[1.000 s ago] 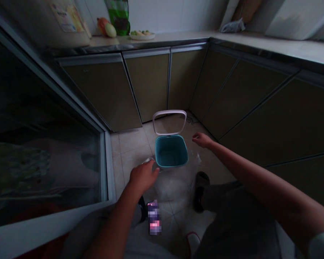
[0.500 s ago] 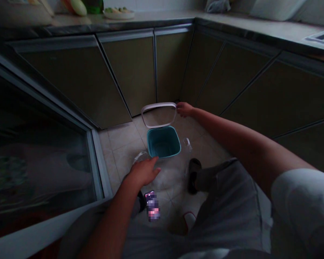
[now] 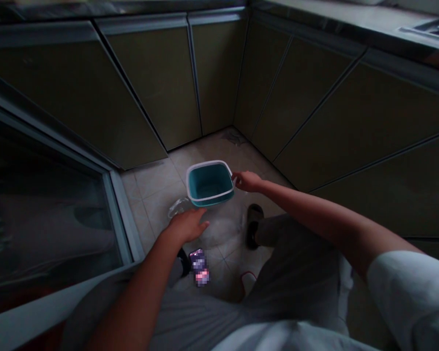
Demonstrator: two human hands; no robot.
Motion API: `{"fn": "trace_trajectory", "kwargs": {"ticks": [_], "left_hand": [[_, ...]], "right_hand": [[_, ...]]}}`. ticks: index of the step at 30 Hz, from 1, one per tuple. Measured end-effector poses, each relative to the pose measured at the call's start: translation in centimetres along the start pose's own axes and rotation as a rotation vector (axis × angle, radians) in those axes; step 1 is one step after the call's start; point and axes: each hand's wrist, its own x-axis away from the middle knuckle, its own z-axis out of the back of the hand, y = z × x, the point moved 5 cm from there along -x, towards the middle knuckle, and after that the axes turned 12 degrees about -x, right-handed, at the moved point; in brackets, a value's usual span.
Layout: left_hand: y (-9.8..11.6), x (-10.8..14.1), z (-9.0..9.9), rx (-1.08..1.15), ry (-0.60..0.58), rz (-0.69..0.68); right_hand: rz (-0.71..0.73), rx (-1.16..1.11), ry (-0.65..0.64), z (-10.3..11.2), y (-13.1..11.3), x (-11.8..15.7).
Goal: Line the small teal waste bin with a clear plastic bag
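Note:
A teal plastic bin [image 3: 204, 176] stands on the tiled floor with nothing visible inside. Its white rim frame [image 3: 212, 162] lies over the bin's mouth, with some teal wall showing below its near edge. At the frame's right side, my right hand [image 3: 249, 181] has thumb and fingers pinched on its edge. My left hand [image 3: 188, 225] is by the bin's near left corner, palm down, fingers stretched and thumb apart, holding nothing. Whether its fingertips touch the bin is unclear.
Clear crumpled plastic [image 3: 178, 207] lies left of the bin. A phone [image 3: 199, 268] is on the floor between my feet, near a dark slipper [image 3: 254, 226]. Cabinets [image 3: 157, 83] form a corner behind the bin, and a glass-panelled frame [image 3: 121, 209] stands at left.
The raised rim frame has come down over the bin's mouth, with my right hand moving down and nearer along with it. My left hand stays beside the bin. The view has tilted down.

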Motion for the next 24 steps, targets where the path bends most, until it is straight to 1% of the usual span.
{"fn": "trace_trajectory", "kwargs": {"ticks": [4,7,11,14,17,20,22,24], "left_hand": [[0.3,-0.8,-1.0,-0.009,-0.04,0.001],[0.8,-1.1,-1.3,-0.05,-0.072,-0.013],[1.7,-1.5,-1.4,-0.103,-0.117,-0.051],[1.8,-2.0,-1.8,-0.108,-0.108,-0.063],[1.1,-2.5,-2.7,-0.057,-0.078,-0.064],[-0.4,-2.7,-3.4,0.055,-0.079,-0.067],[-1.8,-2.8,-3.2,0.108,-0.084,-0.059],[-3.3,-3.1,-2.4,0.14,-0.04,-0.039]], "right_hand": [[-0.012,0.083,-0.035,-1.8,0.9,0.2],[-0.027,0.141,-0.053,-2.7,2.0,0.2],[-0.059,0.204,-0.112,-3.3,3.7,0.4],[-0.076,0.241,-0.171,-3.3,4.9,0.8],[-0.104,0.22,-0.164,-2.6,5.7,1.3],[-0.136,0.192,-0.149,-1.7,6.3,1.8],[-0.147,0.19,-0.139,-0.9,6.3,2.1],[-0.159,0.195,-0.115,0.3,6.1,2.5]]}}
